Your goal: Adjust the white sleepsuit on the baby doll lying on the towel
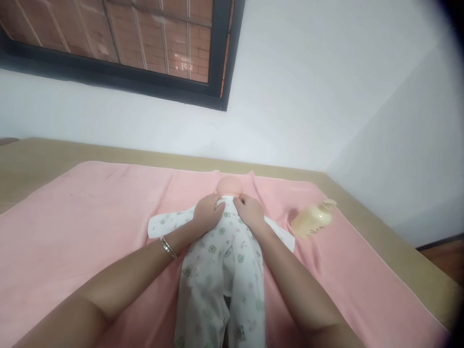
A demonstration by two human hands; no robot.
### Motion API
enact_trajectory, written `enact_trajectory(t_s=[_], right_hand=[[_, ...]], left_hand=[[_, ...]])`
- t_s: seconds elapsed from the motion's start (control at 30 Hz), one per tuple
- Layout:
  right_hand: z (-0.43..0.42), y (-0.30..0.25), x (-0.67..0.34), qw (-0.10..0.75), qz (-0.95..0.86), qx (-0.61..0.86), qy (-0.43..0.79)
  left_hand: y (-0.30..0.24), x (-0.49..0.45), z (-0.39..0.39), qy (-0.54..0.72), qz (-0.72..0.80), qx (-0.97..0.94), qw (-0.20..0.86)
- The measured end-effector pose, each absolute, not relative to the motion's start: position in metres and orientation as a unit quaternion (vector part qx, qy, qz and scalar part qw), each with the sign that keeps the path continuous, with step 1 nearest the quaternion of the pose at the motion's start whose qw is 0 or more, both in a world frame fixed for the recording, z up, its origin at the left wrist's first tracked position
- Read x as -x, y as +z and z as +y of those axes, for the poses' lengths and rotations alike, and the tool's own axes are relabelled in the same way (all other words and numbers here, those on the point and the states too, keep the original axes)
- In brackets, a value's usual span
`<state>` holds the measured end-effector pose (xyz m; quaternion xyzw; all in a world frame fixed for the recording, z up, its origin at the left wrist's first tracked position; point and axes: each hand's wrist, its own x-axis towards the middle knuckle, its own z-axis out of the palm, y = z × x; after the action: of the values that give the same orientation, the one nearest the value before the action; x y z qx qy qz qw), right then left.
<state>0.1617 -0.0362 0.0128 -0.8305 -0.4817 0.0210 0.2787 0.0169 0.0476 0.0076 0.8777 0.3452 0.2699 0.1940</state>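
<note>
Sees nearest, below left hand (209, 213) and right hand (251, 212), the loosely creased legs of a thin white printed garment (222, 244). Has all visible fingers clamped on its neckline, thumbs in front. Finds a glossy, pale-yellow bottle (312, 220) right of them, on a soft, rumpled pink blanket (90, 232). Meets, just beyond the fingertips, a smooth, domed doll-like head (229, 185).

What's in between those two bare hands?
The head view shows white, green-printed cloth clothing between the left hand and the right hand.
</note>
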Motion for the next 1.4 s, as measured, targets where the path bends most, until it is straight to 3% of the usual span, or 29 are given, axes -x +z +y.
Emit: enact_trajectory(t_s=[1.4], right_hand=[[-0.04,0.019,-0.164,0.251,-0.472,0.845,0.031]], left_hand=[[0.013,-0.022,0.045,0.245,0.352,-0.881,0.199]])
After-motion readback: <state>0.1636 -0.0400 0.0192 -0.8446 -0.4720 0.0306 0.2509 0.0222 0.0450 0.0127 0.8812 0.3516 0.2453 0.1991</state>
